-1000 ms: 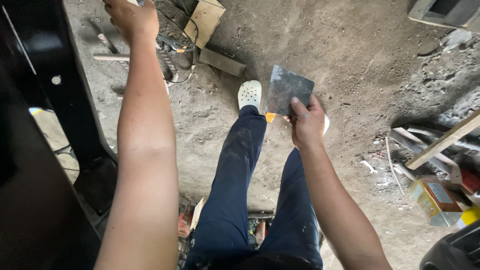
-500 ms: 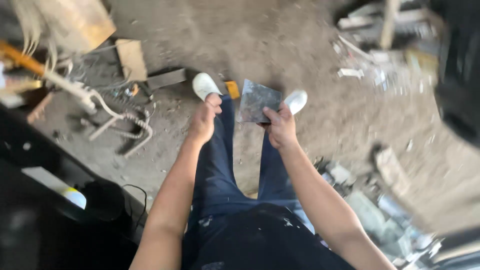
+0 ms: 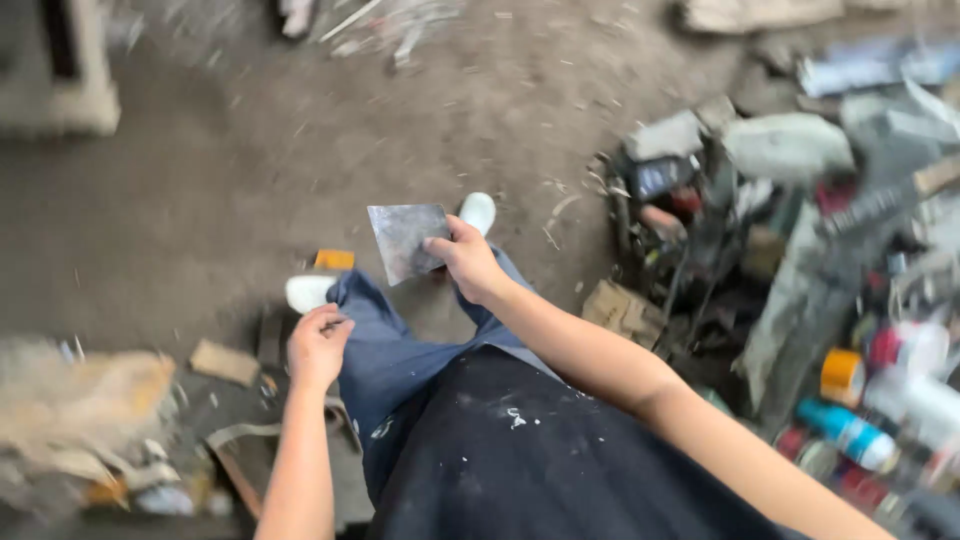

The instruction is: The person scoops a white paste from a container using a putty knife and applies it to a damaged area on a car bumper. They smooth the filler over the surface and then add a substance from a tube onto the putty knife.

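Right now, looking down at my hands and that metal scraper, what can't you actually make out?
Head view only:
- Scraper: handle hidden inside the right hand.
- Left hand: pinches something thin and dark, too small to identify.
- Clutter of cans and bottles at right: motion-blurred, kinds unclear.
- Pale shoe: partly covered by the trouser leg.

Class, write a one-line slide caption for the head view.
Right hand grips a grey metal sheet above the dirt floor; left hand is closed near the knee.
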